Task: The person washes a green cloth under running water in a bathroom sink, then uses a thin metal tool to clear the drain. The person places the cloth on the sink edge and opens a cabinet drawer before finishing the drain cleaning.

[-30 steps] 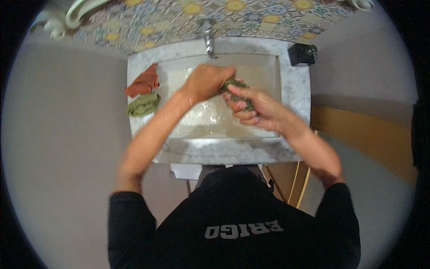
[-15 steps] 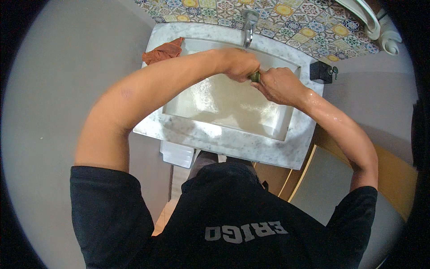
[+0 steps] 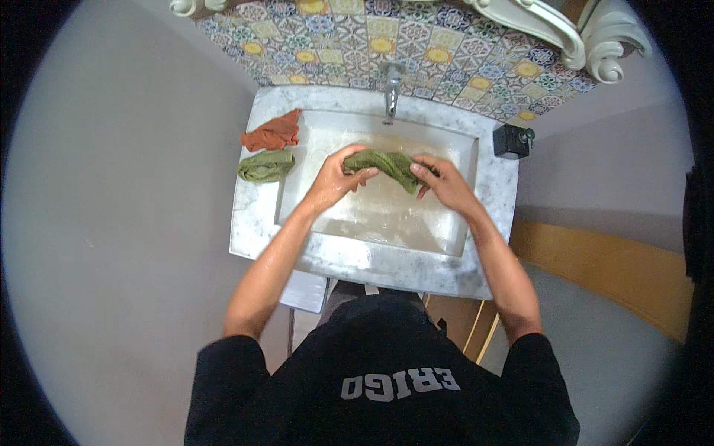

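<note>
A twisted green cloth (image 3: 388, 163) stretches between my two hands above the sink basin (image 3: 342, 228). My left hand (image 3: 336, 181) grips its left end, thumb on the near side. At the other end, my right hand (image 3: 445, 183) closes on the cloth with thumb and fingers. Cloudy, pale water (image 3: 379, 212) lies in the basin below. On the marble rim to the left rest a crumpled rust-coloured cloth (image 3: 274, 132) and, just nearer to me, a second green cloth (image 3: 265, 166), bunched up.
A chrome faucet (image 3: 391, 93) reaches over the basin's far edge. On the right rim stands a black pump dispenser (image 3: 512, 141). Patterned tiles (image 3: 357, 52) cover the wall behind, with a white scrolled frame (image 3: 547, 26) above. A wooden panel (image 3: 602, 260) lies right of the sink.
My hands have drawn apart and come nearer to me, my left elbow lowering. The cloth, mostly hidden in my fists before, now shows between them. The view has shifted, revealing the second green cloth.
</note>
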Demonstrator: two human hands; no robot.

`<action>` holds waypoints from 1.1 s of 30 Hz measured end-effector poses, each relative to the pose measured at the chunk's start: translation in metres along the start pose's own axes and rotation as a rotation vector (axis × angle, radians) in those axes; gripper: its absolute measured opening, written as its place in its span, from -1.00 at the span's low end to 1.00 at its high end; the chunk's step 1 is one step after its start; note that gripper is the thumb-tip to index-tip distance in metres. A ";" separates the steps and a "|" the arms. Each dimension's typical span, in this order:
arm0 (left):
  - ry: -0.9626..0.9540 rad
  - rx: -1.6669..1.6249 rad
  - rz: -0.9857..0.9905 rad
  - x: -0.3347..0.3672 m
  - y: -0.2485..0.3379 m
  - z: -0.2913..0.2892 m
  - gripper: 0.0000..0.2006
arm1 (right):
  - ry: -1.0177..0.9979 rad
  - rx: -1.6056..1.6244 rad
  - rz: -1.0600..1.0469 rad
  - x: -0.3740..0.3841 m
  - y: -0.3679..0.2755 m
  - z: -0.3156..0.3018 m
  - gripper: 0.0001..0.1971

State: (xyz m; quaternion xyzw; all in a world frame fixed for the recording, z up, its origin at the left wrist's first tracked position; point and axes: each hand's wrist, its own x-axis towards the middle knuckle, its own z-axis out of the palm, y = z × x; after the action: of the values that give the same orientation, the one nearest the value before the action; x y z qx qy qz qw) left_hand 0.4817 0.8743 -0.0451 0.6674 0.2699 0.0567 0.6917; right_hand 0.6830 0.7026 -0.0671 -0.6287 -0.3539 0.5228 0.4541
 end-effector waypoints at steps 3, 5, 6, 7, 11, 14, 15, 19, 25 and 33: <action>0.154 -0.162 0.023 -0.009 -0.012 0.009 -0.74 | 0.051 0.102 0.008 -0.009 0.014 0.016 -0.53; 0.205 -0.232 0.130 -0.014 -0.009 0.017 -0.75 | 0.069 0.068 -0.136 -0.010 0.016 0.033 -0.51; 0.213 -0.240 0.130 -0.017 -0.009 0.015 -0.75 | 0.071 0.052 -0.211 -0.008 0.012 0.046 -0.50; 0.223 -0.249 0.130 -0.020 -0.011 0.012 -0.75 | 0.060 -0.077 -0.248 -0.007 0.007 0.060 -0.42; 0.291 -0.184 0.100 -0.039 -0.001 0.003 -0.74 | 0.098 -0.045 -0.260 0.008 0.000 0.112 -0.45; 0.485 0.044 0.182 -0.064 -0.010 -0.028 -0.70 | 0.034 0.112 -0.201 0.032 -0.017 0.139 -0.53; 0.577 0.145 0.216 -0.078 -0.014 -0.043 -0.69 | 0.039 0.028 -0.251 0.041 -0.033 0.147 -0.56; 0.876 0.607 0.214 -0.109 -0.034 -0.101 -0.66 | 0.184 -0.385 -0.582 0.114 -0.074 0.170 -0.50; 0.941 -0.289 -0.044 -0.119 -0.101 -0.087 -0.51 | 0.245 -1.046 -0.652 0.196 -0.039 0.230 -0.42; 0.727 -0.973 -0.021 -0.116 -0.054 -0.068 -0.34 | 0.112 -0.449 -0.345 0.101 -0.046 0.272 -0.46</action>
State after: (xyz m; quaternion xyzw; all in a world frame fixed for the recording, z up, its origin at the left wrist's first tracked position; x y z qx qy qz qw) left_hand 0.3374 0.8786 -0.0593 0.2097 0.4385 0.3913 0.7814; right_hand 0.4390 0.8655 -0.0684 -0.6718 -0.5371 0.3107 0.4045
